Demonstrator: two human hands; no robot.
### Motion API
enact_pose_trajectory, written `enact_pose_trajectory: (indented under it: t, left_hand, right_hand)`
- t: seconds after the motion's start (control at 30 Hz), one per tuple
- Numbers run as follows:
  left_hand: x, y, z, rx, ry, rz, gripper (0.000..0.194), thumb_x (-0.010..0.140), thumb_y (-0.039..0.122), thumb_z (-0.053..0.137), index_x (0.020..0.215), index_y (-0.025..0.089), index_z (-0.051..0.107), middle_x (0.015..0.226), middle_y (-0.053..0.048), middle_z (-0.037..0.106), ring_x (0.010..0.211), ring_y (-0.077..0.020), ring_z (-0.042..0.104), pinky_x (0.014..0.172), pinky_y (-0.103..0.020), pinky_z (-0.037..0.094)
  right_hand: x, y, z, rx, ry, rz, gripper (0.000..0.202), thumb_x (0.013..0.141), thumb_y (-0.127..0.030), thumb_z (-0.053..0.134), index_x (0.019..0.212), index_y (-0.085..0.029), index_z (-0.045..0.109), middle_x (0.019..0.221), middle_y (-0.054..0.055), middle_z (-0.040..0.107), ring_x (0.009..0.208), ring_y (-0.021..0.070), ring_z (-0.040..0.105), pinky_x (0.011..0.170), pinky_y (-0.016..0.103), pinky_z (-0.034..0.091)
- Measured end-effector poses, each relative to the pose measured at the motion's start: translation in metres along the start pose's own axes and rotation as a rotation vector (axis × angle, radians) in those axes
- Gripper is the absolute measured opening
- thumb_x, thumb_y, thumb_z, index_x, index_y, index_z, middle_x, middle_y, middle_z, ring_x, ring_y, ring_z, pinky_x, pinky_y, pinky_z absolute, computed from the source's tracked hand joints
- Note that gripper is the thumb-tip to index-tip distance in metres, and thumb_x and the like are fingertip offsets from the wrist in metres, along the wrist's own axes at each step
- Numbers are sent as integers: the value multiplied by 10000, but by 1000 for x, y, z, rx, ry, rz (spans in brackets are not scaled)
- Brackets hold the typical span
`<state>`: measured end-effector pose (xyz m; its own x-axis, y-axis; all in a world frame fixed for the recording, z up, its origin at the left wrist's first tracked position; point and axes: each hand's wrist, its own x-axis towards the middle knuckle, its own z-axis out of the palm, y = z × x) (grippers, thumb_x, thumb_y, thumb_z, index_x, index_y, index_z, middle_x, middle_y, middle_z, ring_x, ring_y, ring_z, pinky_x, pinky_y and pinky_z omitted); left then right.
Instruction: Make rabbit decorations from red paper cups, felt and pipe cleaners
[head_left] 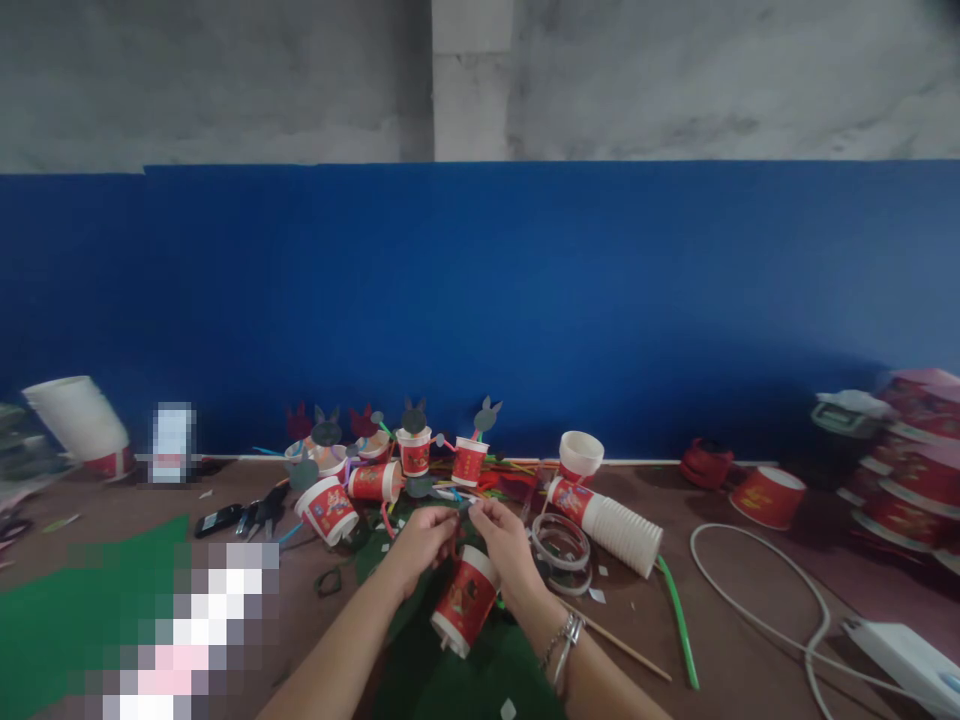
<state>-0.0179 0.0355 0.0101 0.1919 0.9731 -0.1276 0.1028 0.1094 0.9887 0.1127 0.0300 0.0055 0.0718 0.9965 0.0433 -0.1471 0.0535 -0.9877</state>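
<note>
At the lower centre of the frame, a red paper cup [466,600] lies tilted beneath my two hands, its mouth toward the upper right and a short stub protruding from its base. Left hand [426,545] and right hand [504,535]: the fingers of both are bent and drawn close together above the cup, around a small dark piece [463,510]. I cannot tell which fingers grasp it, since the tips cover most of it. The right wrist, wearing a bracelet [562,645], lies beside the cup; whether they touch is unclear to me. Both forearms are cut off by the lower edge.

A dark green sheet [457,695] extends below the cup, partly concealed by the arms; the brown desk [735,690] shows around it. At centre, behind the hands, decorated cups [415,455] overlap one another and a tangle of strips I cannot separate. Right of centre, a row of nested cups [619,535] lies on its side near clear rings [561,555]. At the right edge, a red stack [911,490] is blurred and cropped, as is a white box [907,660]. Coarse blocks obscure an upright panel [172,443] at left and a strip at lower left.
</note>
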Motion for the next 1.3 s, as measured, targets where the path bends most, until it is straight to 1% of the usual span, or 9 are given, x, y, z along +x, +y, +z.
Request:
enact_pose_trajectory:
  t: [0.17,0.5,0.63,0.8,0.93,1.0,1.07,1.17,1.3]
  left_hand:
    - [0,0,0,29,-19,15,249,713,384,589,745,138,621,484,55,476,398,-71,401,382,-189,260]
    - [-3,2,2,98,-19,62,205,743,297,510,582,170,517,437,61,439,402,-82,408,380,-184,275]
    - [-4,2,2,115,-6,80,304,768,382,506,549,172,503,426,53,446,398,-87,401,382,-192,278]
    - [-3,2,4,140,67,125,355,762,472,528,568,175,518,406,65,419,380,-87,377,393,-205,249]
    - [-1,-2,5,148,136,151,370,767,469,520,533,184,495,396,57,436,378,-98,397,410,-218,258]
    - [0,-4,6,147,165,156,367,766,459,519,523,187,489,388,58,431,375,-102,403,415,-222,270]
    - [-1,-4,8,140,186,163,353,768,445,515,527,188,490,384,62,420,375,-102,401,422,-222,283]
    - [-4,0,11,130,195,169,342,773,426,500,532,184,498,373,66,408,380,-96,389,437,-218,300]
    - [-8,8,7,134,115,135,340,757,423,511,539,164,549,365,57,413,366,-90,359,407,-213,268]
  right_hand:
    - [1,3,1,8,45,23,217,638,-374,616,636,-165,558,590,-30,506,578,123,442,570,240,355]
    - [2,9,2,-31,85,30,217,646,-363,603,661,-147,582,603,-9,546,588,132,467,569,244,363]
    - [1,10,2,-54,87,10,205,654,-353,595,666,-148,590,612,1,571,595,141,489,577,249,382]
    - [1,6,2,-118,75,-54,162,672,-324,585,666,-163,598,621,0,589,617,150,512,598,247,397]
    - [4,-15,-11,-425,-63,-158,138,700,-295,564,691,-175,633,657,18,641,630,161,548,605,250,395]
    - [4,-28,-22,-628,-126,-185,171,697,-327,591,607,-187,630,604,11,642,584,152,540,557,242,362]
    - [2,-38,-31,-766,-191,-171,190,633,-343,665,530,-190,617,529,-1,618,518,135,511,495,232,314]
    - [-5,-44,-39,-838,-384,-103,218,613,-288,672,449,-191,566,419,-22,545,413,109,468,437,228,270]
    - [-12,-45,-38,-801,-597,41,177,699,-231,537,525,-199,538,422,-44,517,314,99,456,399,225,264]
